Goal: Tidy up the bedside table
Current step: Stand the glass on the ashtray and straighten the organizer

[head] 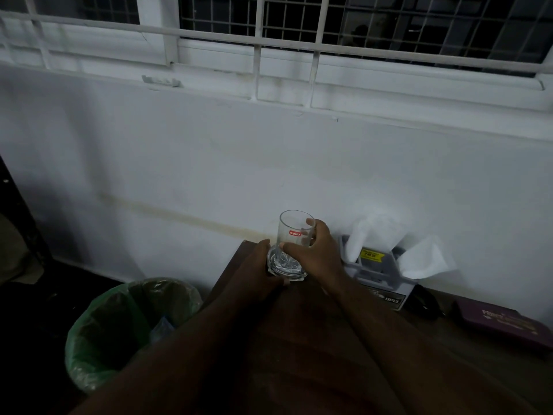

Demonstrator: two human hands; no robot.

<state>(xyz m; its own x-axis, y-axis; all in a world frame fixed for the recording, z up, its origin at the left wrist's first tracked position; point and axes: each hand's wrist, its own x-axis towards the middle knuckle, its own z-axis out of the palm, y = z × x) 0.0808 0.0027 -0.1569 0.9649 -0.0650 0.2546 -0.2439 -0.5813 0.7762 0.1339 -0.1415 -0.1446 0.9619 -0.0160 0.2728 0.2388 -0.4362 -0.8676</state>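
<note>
A clear drinking glass [294, 232] with a red label stands upright at the far left corner of the dark wooden bedside table [302, 322]. My right hand [317, 253] is wrapped around its right side. My left hand [258, 266] grips the patterned cut-glass base [284, 265] below it. I cannot tell whether that base is part of the glass or a separate dish. The glass looks empty.
A bin with a green liner [119, 324] stands on the floor left of the table. Against the white wall to the right sit a grey box [378, 272] holding white tissues [425, 259], a black object [425, 301] and a purple book [502, 324].
</note>
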